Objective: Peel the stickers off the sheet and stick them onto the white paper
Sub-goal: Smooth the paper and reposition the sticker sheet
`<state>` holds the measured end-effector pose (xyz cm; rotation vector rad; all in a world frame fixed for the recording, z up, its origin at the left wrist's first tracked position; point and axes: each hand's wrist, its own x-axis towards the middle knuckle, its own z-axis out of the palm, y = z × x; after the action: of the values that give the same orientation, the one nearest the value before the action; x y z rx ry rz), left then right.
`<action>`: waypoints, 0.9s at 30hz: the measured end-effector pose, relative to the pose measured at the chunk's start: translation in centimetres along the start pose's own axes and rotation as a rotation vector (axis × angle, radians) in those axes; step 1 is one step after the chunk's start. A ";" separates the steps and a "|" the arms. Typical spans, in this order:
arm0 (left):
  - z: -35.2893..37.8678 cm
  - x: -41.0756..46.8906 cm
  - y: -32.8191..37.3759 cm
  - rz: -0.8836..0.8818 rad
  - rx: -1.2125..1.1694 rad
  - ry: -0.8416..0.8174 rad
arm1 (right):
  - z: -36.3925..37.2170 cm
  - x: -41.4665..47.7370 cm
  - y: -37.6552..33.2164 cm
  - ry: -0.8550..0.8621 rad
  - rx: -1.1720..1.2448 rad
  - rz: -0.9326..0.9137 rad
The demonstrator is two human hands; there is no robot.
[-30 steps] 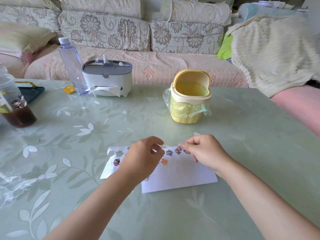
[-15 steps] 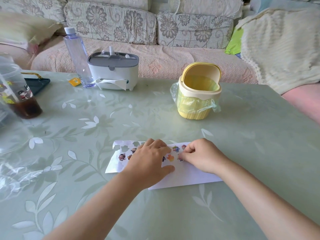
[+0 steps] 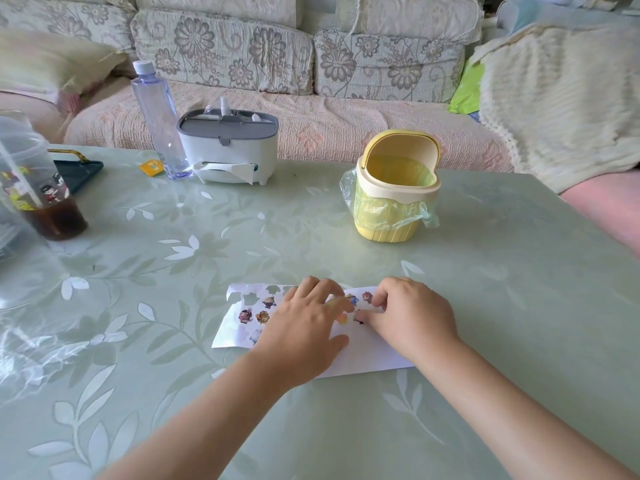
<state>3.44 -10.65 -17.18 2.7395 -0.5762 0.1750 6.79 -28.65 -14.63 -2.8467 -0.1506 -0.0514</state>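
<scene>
White paper (image 3: 374, 355) still under wide left grip (image 3: 304, 330); right grip (image 3: 415, 320) narrow on sticker (image 3: 358, 316).

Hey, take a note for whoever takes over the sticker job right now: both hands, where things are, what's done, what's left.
Left hand: open, flat over the sticker sheet and white paper, holding them down.
Right hand: curled fingertips pinch a dark sticker against the paper.
Done: several placed stickers along the paper's top; the sheet's top row is empty cut-outs.
Left: seat this one, then move the remaining stickers from the sheet.
</scene>
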 end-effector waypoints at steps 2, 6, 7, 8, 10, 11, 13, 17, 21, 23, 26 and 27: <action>0.4 -0.1 0.2 0.023 -0.017 -0.011 | 0.4 -0.3 0.6 0.047 0.020 -0.049; 1.2 -0.4 0.3 0.028 -0.009 -0.003 | 2.0 -1.5 2.2 0.129 -0.019 -0.348; 1.4 -0.4 0.3 0.030 0.007 0.014 | 2.2 -1.8 2.6 0.148 -0.032 -0.393; 1.4 -0.4 0.3 0.034 0.021 0.030 | 2.4 -2.0 3.0 0.162 -0.040 -0.428; 1.7 -0.4 0.5 0.044 0.052 0.050 | 2.5 -2.4 3.7 0.179 -0.037 -0.485; 1.8 -0.3 0.6 0.046 0.064 0.050 | 2.5 -2.6 3.9 0.189 -0.024 -0.506; 1.9 -0.2 0.9 0.038 0.081 0.044 | 2.6 -2.9 4.0 0.209 -0.001 -0.529; 2.1 0.1 1.2 0.028 0.134 0.064 | 2.7 -3.1 4.2 0.181 0.016 -0.528; 2.1 0.3 1.3 0.040 0.156 0.073 | 2.7 -3.3 4.1 0.158 -0.039 -0.512; 1.9 0.4 1.3 0.048 0.167 0.089 | 2.8 -3.3 3.9 0.148 -0.066 -0.521; 1.8 0.2 1.2 0.061 0.184 0.089 | 2.7 -3.3 3.9 0.143 -0.108 -0.515; 1.8 0.1 1.2 0.067 0.189 0.082 | 2.7 -3.3 3.9 0.138 -0.116 -0.509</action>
<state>3.10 -12.31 -18.51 2.8794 -0.6596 0.3739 4.02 -31.96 -18.46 -2.8264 -0.8606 -0.3700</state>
